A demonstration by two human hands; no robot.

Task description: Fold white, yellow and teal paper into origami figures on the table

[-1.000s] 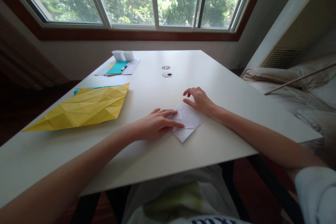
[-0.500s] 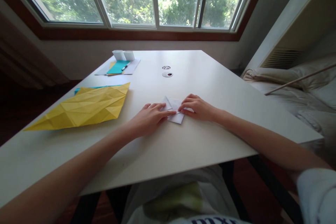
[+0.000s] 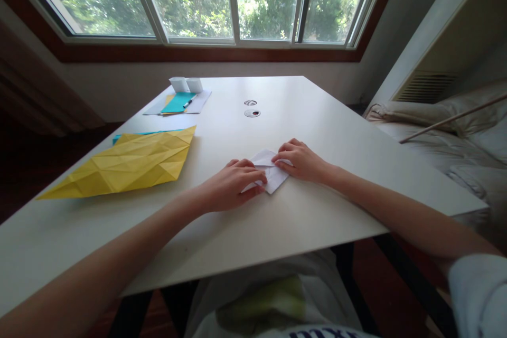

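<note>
A small folded white paper (image 3: 273, 175) lies on the white table (image 3: 317, 132), between both hands. My left hand (image 3: 233, 186) curls over its left part and pinches its near-left edge. My right hand (image 3: 301, 160) presses its fingertips on the paper's right part, near the top fold. Much of the paper is hidden under the fingers.
A large creased yellow sheet (image 3: 127, 161) lies at the left over a teal sheet (image 3: 119, 137). At the far left stand two small white paper boxes (image 3: 186, 84) by teal paper (image 3: 178, 101) and a pen (image 3: 187, 102). Two round cable holes (image 3: 252, 112) sit mid-table. A bed (image 3: 455, 142) is at the right.
The white paper was flat and wider one second ago; it has been folded smaller. Both hands have closed in on it, the left curling over its near-left edge.
</note>
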